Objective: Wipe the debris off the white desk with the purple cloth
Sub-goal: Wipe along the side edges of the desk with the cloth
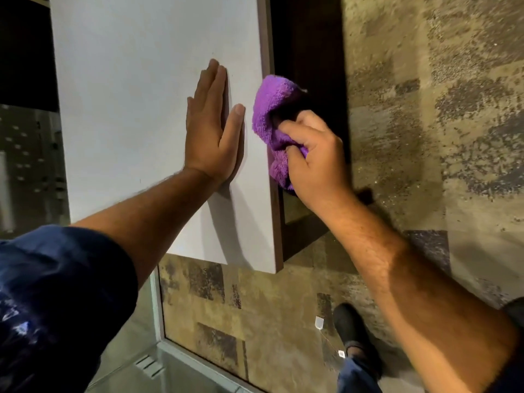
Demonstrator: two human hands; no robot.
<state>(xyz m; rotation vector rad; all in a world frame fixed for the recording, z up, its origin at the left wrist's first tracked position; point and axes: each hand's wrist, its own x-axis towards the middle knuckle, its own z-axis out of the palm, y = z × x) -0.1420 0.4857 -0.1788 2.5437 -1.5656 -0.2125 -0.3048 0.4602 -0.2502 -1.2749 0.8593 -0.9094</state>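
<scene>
Mottled floor tiles surround the white desk. Left hand lies flat and spread on top; right hand bunches the purple cloth at the desk's right edge. Sweep outward in 1 firm stroke, I judge.

An office-like room: mottled brown-and-grey patchwork carpet tiles lie beneath a white laminate surface with dark brown edging.
</scene>
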